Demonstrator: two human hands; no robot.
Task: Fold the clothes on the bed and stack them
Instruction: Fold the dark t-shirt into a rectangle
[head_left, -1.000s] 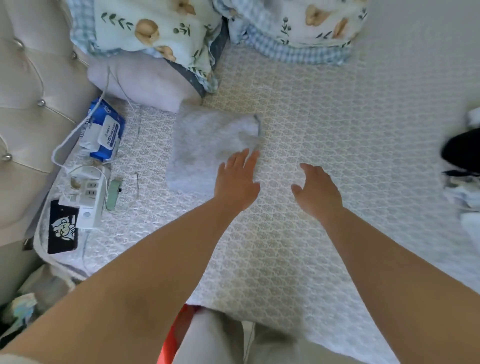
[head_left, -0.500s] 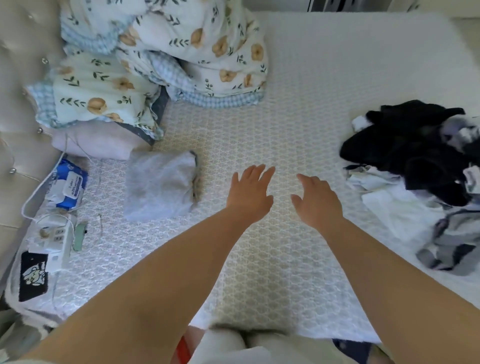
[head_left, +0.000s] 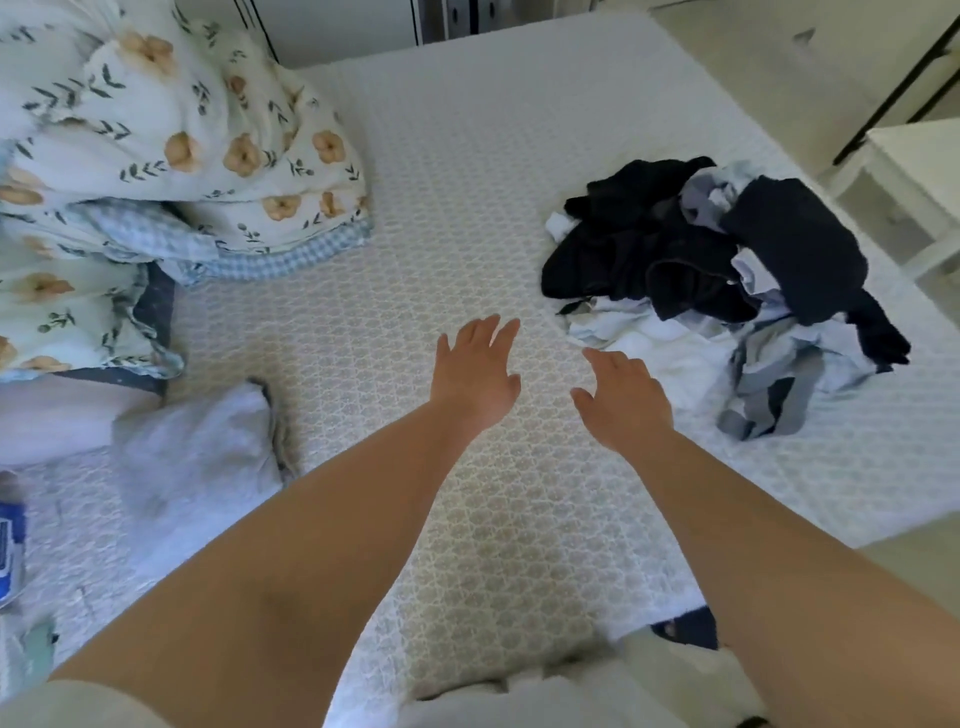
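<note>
Far left, one folded pale grey garment (head_left: 200, 457) lies parked, likely starting the stack. Left hand (head_left: 475, 371) hovers, fingers spread, holding nothing. Right hand (head_left: 621, 397), relaxed and empty, reaches toward the tangled dark-and-white heap of unfolded clothes (head_left: 727, 280), probably for the next piece.

- The white mattress cover (head_left: 467, 218) bears a small repeating lattice pattern.
- The rumpled quilt (head_left: 171, 140) at the cover's far left is cream, printed with tan flowers and dark green leaf sprigs; its edge shows a blue-and-white check.
- The folded pale grey garment (head_left: 197, 462) on the cover's left side is plain.
- The loose pile of clothes (head_left: 727, 280) on the cover's right side mixes black, navy, white and grey-blue pieces.
- The small packet (head_left: 9, 551) at the cover's left edge is blue and white.
</note>
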